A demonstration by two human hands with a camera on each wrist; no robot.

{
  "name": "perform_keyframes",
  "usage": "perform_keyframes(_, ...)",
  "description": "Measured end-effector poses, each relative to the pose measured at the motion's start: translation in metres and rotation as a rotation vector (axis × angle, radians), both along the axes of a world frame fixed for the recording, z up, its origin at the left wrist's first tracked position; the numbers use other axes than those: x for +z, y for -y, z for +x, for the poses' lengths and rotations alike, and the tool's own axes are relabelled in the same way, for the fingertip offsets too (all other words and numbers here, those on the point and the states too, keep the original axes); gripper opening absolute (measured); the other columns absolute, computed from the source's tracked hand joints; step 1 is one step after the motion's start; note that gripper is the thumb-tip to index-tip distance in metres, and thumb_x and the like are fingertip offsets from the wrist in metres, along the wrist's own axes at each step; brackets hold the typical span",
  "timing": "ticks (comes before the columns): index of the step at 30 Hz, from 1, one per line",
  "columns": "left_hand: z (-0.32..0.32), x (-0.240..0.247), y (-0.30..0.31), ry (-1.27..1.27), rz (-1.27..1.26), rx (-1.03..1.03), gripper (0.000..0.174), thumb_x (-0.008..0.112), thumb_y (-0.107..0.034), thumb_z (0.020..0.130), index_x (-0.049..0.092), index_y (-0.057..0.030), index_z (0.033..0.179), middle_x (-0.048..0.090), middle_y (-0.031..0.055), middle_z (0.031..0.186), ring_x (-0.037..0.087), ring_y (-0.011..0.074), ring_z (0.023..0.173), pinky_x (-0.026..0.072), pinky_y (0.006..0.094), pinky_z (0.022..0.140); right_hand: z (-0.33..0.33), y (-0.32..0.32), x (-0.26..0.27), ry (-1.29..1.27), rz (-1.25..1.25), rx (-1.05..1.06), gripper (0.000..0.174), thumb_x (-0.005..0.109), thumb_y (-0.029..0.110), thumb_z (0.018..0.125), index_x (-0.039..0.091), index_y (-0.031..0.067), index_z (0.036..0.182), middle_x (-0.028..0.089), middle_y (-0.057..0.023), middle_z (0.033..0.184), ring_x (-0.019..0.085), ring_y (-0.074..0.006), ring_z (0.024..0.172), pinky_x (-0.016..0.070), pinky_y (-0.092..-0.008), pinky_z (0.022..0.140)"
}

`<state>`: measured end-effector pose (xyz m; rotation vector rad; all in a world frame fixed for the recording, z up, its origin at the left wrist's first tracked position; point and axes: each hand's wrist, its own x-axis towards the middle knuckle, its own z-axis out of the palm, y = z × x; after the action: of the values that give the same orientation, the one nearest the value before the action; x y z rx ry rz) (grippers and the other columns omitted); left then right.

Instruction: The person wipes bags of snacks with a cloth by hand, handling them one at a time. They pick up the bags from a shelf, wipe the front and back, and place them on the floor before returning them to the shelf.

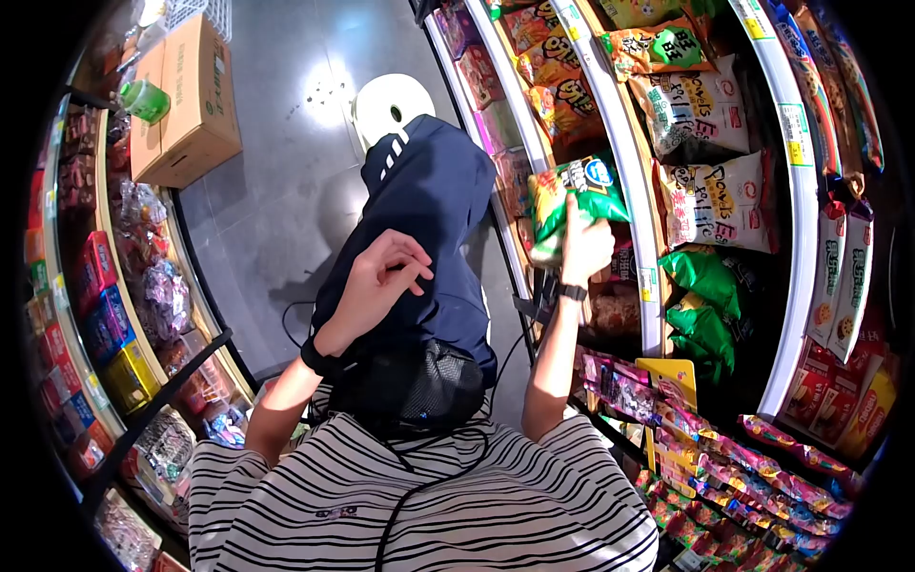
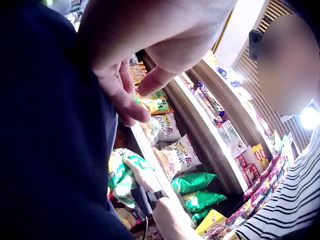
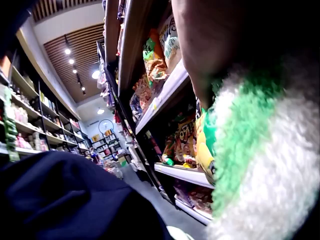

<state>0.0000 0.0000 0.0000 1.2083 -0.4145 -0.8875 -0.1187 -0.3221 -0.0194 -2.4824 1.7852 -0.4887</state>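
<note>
My right hand (image 1: 588,246) grips a green chip bag (image 1: 605,202) with a blue round logo, at the front of a right-hand shelf, its thumb lying along the bag. A fluffy green-and-white striped thing (image 3: 265,150) is in the same hand, below the bag; its kind cannot be told. It fills the right side of the right wrist view, close to the lens. My left hand (image 1: 386,272) hovers over my dark-clothed lap, fingers loosely bent and holding nothing. In the left wrist view this left hand (image 2: 145,65) hangs in front of the shelves.
White snack bags (image 1: 715,205) and green bags (image 1: 703,296) stand on the shelf right of my right hand. Hanging snack packets (image 1: 734,467) fill the lower right. A cardboard box (image 1: 186,105) with a green-lidded container (image 1: 145,100) is at the left, above more shelves. A person is at the left wrist view's upper right.
</note>
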Motion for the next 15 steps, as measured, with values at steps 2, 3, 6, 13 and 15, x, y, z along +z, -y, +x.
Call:
perform_keyframes(2,-0.003,-0.005,-0.001,-0.035,-0.010,-0.004,0.011,0.054,0.003,0.099,0.054,0.0002,0.110,0.065,0.0112,0.103,0.069,0.0171,0.090,0.0573,0.0269,0.069,0.018,0.019,-0.010,-0.057,-0.073,-0.104,0.091,0.067,0.083,0.070,0.074,-0.0051,0.087,0.071,-0.0246,0.076,0.072,-0.0407,0.074,0.0566,-0.0514,0.067)
perform_keyframes(3,0.000,-0.001,-0.010,-0.029,0.007,-0.002,0.011,0.054,0.003,0.099,0.054,0.0002,0.110,0.065,0.0112,0.103,0.069,0.0171,0.090,0.0573,0.0269,0.069,0.031,0.016,-0.019,0.159,-0.019,-0.098,0.086,0.074,0.078,0.067,0.073,-0.0038,0.091,0.073,-0.0242,0.084,0.072,-0.0407,0.079,0.0558,-0.0516,0.071)
perform_keyframes(6,0.009,-0.008,-0.010,-0.008,-0.007,0.021,0.011,0.052,0.004,0.098,0.054,0.0003,0.109,0.065,0.0107,0.099,0.069,0.0169,0.087,0.0571,0.0263,0.067,0.069,0.032,-0.051,0.473,0.011,-0.281,0.079,0.088,0.062,0.063,0.070,-0.0038,0.102,0.073,-0.0226,0.098,0.071,-0.0399,0.091,0.0537,-0.0497,0.081)
perform_keyframes(13,0.015,-0.011,-0.011,-0.068,-0.028,-0.002,0.011,0.052,0.003,0.098,0.054,0.0003,0.108,0.065,0.0113,0.098,0.069,0.0171,0.084,0.0577,0.0266,0.064,0.093,0.034,-0.072,0.676,-0.117,-0.551,0.082,0.089,0.061,0.063,0.057,-0.0017,0.104,0.066,-0.0205,0.080,0.066,-0.0416,0.077,0.0512,-0.0525,0.071)
perform_keyframes(15,0.018,-0.012,-0.010,-0.045,-0.037,-0.013,0.011,0.051,0.004,0.098,0.054,0.0003,0.108,0.065,0.0119,0.099,0.069,0.0178,0.082,0.0580,0.0269,0.062,0.096,0.039,-0.078,0.647,-0.162,-0.569,0.079,0.090,0.060,0.063,0.058,-0.0029,0.098,0.067,-0.0213,0.080,0.066,-0.0419,0.077,0.0519,-0.0525,0.071)
